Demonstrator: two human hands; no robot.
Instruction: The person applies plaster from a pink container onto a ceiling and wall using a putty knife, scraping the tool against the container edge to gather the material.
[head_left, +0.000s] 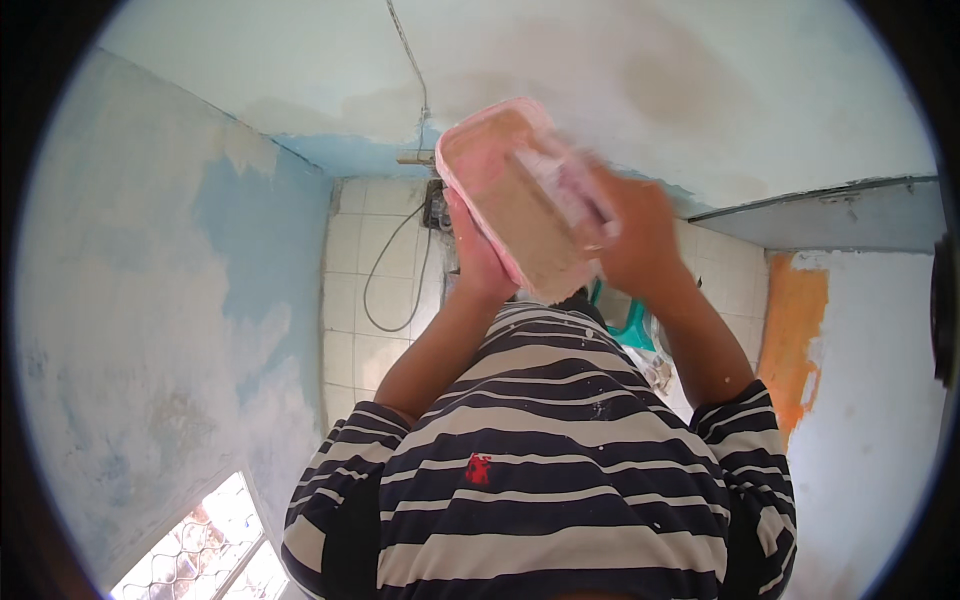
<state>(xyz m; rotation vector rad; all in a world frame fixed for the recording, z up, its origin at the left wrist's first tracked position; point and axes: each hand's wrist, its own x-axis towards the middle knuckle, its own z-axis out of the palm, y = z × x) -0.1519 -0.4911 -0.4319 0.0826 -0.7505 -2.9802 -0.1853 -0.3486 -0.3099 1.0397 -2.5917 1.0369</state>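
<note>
My left hand [478, 258] grips a pink rectangular plastic tub [528, 108] by its left side, tilted in front of my chest. Beige paste, like wall filler, [535, 225] is spread over the inside of the tub, and pink smears show through it. In my right hand [645, 235] is a flat, pale scraper [562, 192] with purplish marks. Its blade lies over the right part of the tub's opening. Motion blurs both the tool and the right fingers, so I cannot tell whether the blade touches the paste.
Patchy blue and white walls [240, 230] stand at left and ahead. A thin cable [368, 285] loops on the tiled floor [375, 240]. Below my right forearm is a green plastic object [632, 330]. An orange patch [795, 335] marks the right side; a grilled window [195, 545] is lower left.
</note>
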